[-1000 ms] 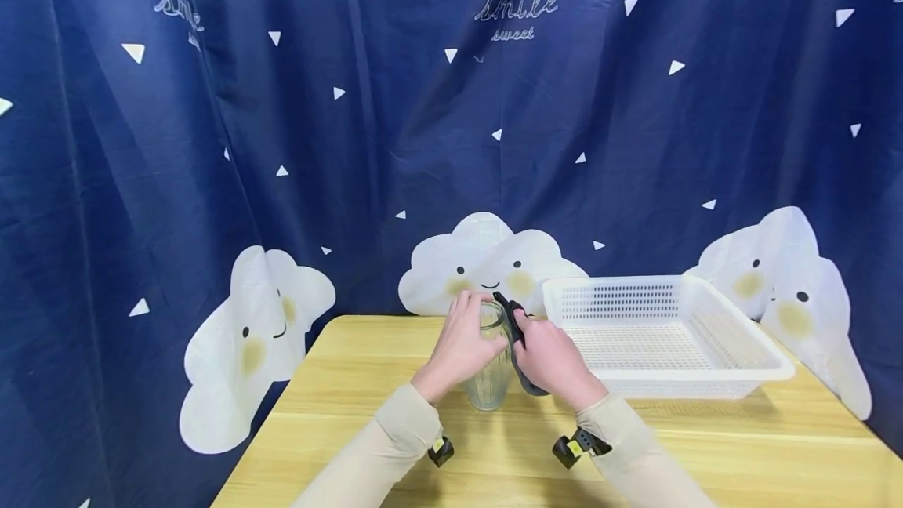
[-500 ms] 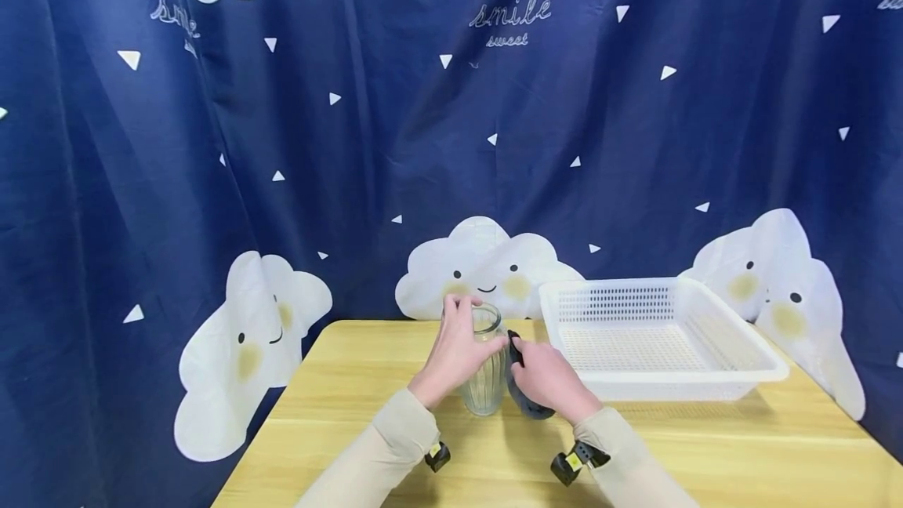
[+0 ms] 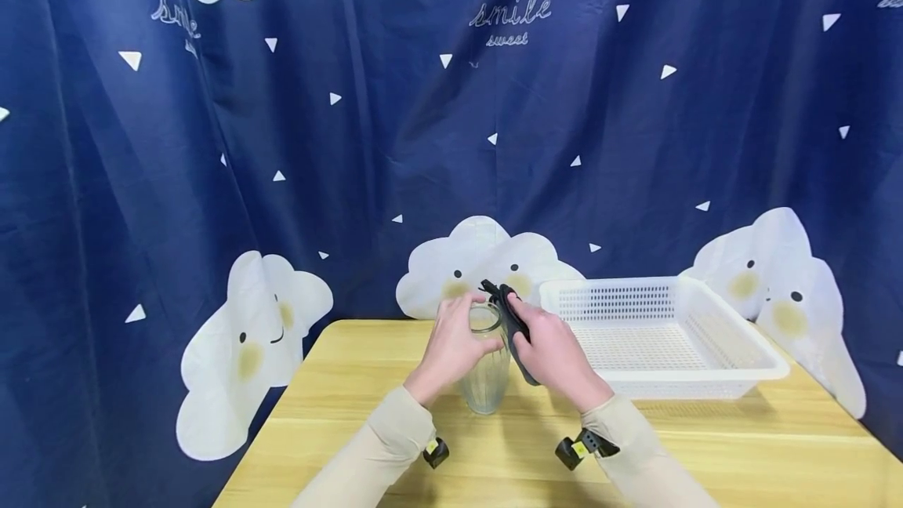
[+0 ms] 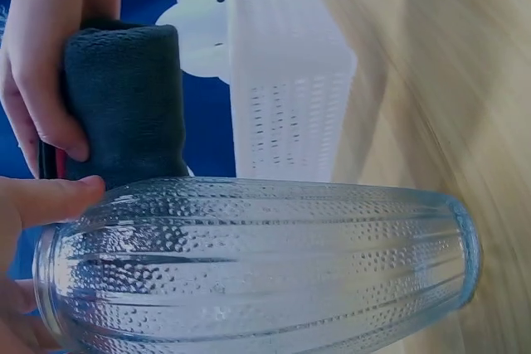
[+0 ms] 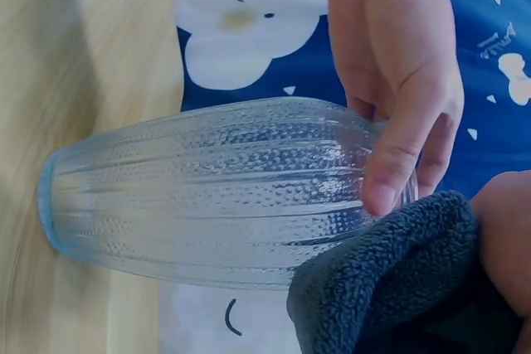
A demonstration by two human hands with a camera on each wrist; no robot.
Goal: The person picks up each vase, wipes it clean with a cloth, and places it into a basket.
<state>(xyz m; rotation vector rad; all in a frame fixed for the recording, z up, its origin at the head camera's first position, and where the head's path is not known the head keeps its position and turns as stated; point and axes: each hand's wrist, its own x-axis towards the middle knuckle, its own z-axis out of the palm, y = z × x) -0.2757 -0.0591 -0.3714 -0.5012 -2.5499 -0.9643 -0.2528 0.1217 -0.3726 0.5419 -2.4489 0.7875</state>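
Observation:
A clear ribbed glass vase (image 3: 485, 382) with a raised dot texture stands upright on the wooden table. My left hand (image 3: 451, 345) grips it near the rim, thumb on the near side and fingers round the far side. In my right hand (image 3: 553, 351) is a dark grey plush tool (image 4: 124, 101) with black and red parts at the grip. Its fluffy cloth (image 5: 382, 275) lies along the vase's upper right side, and its black tip (image 3: 491, 288) rises above the rim. The right palm hides part of the handle.
A white perforated plastic basket (image 3: 663, 376) stands on the table (image 3: 339, 406) to the right, just beyond my right hand. Behind the table's far edge hangs a dark blue curtain (image 3: 367, 139) with white clouds and triangles.
My right hand moved the plush tool down along the vase's right side, then back up, tilting its tip over the rim. The left hand keeps its hold and the vase stays in place.

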